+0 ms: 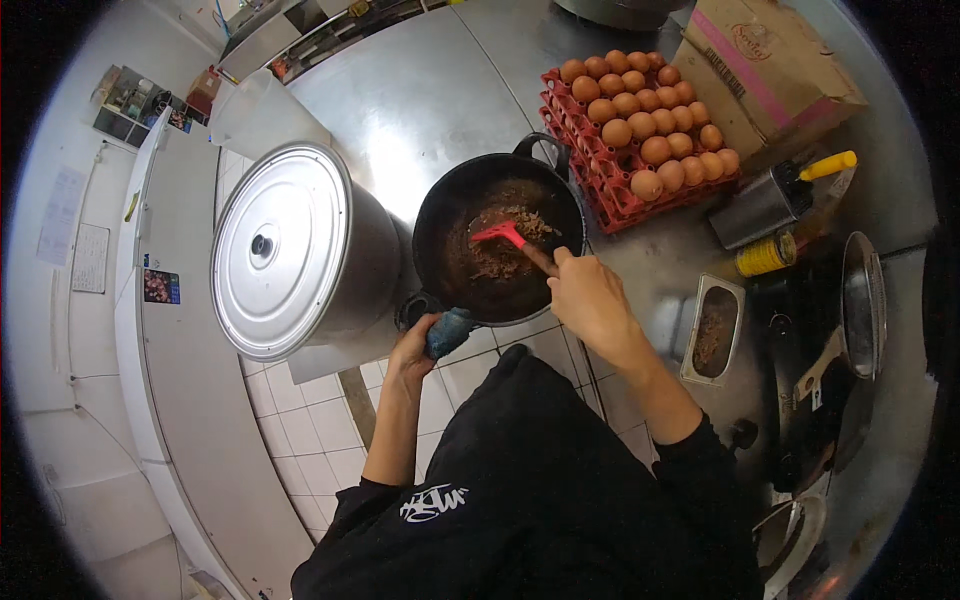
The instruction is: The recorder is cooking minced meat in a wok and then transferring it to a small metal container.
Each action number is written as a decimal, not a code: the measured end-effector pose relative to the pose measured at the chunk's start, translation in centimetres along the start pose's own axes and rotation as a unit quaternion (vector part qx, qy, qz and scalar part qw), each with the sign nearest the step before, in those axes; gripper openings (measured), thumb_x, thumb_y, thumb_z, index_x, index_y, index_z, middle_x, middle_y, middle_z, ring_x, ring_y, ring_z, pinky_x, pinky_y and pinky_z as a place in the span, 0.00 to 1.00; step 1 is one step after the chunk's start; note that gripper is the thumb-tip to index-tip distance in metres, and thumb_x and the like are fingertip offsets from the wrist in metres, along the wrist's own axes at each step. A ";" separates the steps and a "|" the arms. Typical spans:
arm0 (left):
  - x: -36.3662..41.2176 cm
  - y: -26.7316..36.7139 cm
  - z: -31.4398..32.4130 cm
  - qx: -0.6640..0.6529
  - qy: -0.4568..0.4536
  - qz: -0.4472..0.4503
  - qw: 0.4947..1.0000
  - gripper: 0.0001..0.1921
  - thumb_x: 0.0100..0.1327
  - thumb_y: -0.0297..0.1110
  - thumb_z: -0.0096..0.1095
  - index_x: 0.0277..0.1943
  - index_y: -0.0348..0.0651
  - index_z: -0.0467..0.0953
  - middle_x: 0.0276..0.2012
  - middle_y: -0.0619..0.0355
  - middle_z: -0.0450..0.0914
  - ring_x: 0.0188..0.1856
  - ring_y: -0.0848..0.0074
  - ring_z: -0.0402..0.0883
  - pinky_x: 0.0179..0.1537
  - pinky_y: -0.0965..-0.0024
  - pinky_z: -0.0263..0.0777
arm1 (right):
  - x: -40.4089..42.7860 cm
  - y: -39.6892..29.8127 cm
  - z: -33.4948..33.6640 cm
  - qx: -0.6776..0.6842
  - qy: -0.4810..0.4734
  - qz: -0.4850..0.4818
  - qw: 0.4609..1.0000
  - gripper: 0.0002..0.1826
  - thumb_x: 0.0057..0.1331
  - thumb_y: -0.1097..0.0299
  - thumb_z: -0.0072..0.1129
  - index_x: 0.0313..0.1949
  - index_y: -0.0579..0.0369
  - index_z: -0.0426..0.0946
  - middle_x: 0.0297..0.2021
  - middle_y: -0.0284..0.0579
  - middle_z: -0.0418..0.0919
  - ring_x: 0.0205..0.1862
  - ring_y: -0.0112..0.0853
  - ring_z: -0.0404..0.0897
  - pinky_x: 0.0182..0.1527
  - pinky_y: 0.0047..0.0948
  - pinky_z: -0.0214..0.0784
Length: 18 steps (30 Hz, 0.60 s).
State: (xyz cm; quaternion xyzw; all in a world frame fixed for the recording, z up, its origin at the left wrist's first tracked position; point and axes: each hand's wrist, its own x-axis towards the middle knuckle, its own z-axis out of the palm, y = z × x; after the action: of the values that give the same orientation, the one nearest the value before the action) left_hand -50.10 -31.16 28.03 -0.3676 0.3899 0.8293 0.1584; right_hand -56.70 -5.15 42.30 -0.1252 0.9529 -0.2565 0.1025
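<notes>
A dark two-handled wok [450,277] is in front of me, with brown minced food [499,259] in it. My right hand [596,304] is closed on the wooden handle of a red spatula [502,232], whose head rests in the food. With my left hand [412,349] I hold a blue cloth [448,334] at the wok's near left handle [417,307]. To the right, a small rectangular metal pan [712,330] holds some similar brown food.
A large lidded metal pot [281,251] stands close on the left. Red trays [592,172] of brown eggs [616,133] are stacked beyond the wok, beside a cardboard box [772,67]. A yellow-labelled can [765,255] and a round strainer [862,304] lie to the right.
</notes>
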 end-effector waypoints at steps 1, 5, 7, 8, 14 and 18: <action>0.0 -0.1 0.3 0.005 0.008 -0.003 1.000 0.13 0.52 0.24 0.56 0.39 0.24 0.67 0.35 0.44 0.76 0.33 0.63 0.79 0.35 0.65 0.77 | -0.2 0.2 -0.2 0.000 0.003 0.003 1.000 0.07 0.56 0.74 0.47 0.33 0.66 0.69 0.23 0.60 0.75 0.30 0.50 0.77 0.32 0.43 0.69; -0.8 -1.1 2.2 0.051 0.095 0.048 0.993 0.11 0.54 0.26 0.53 0.40 0.29 0.69 0.35 0.49 0.75 0.34 0.67 0.78 0.38 0.67 0.74 | -0.6 0.5 -0.2 0.040 0.040 0.055 0.997 0.08 0.57 0.71 0.50 0.34 0.59 0.66 0.23 0.59 0.74 0.29 0.54 0.75 0.31 0.47 0.66; -1.0 -1.5 2.4 0.062 0.142 0.128 0.980 0.13 0.52 0.25 0.55 0.39 0.26 0.68 0.34 0.47 0.75 0.32 0.65 0.78 0.34 0.65 0.75 | -0.1 0.5 1.2 0.048 0.057 0.054 0.996 0.08 0.57 0.71 0.50 0.35 0.58 0.65 0.22 0.59 0.73 0.28 0.53 0.74 0.30 0.47 0.66; -0.8 -1.7 2.4 0.066 0.136 0.126 0.980 0.13 0.52 0.25 0.55 0.39 0.26 0.68 0.34 0.47 0.75 0.32 0.65 0.78 0.34 0.65 0.75 | 0.0 0.8 2.0 0.036 0.090 0.029 0.995 0.08 0.57 0.71 0.50 0.36 0.58 0.65 0.21 0.59 0.73 0.27 0.53 0.74 0.30 0.47 0.66; -1.6 -2.6 3.2 0.059 0.134 0.145 0.979 0.27 0.47 0.25 0.60 0.48 0.26 0.57 0.38 0.46 0.71 0.36 0.65 0.76 0.35 0.66 0.73 | -1.6 3.0 5.3 0.015 0.073 0.005 0.997 0.08 0.57 0.71 0.50 0.35 0.58 0.65 0.21 0.57 0.73 0.27 0.52 0.74 0.29 0.46 0.66; -3.5 -3.0 4.1 0.040 0.153 0.162 0.974 0.27 0.46 0.25 0.60 0.48 0.28 0.57 0.37 0.48 0.71 0.36 0.66 0.76 0.37 0.67 0.72 | -4.1 2.2 2.9 0.027 0.022 0.017 0.999 0.06 0.57 0.73 0.45 0.35 0.59 0.67 0.21 0.59 0.74 0.27 0.51 0.76 0.29 0.47 0.67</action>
State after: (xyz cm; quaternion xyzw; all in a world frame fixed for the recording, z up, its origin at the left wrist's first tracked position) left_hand -48.04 -26.03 30.76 -0.4157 0.4968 0.7614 -0.0256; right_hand -52.51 -3.44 39.28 -0.1005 0.9497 -0.2829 0.0891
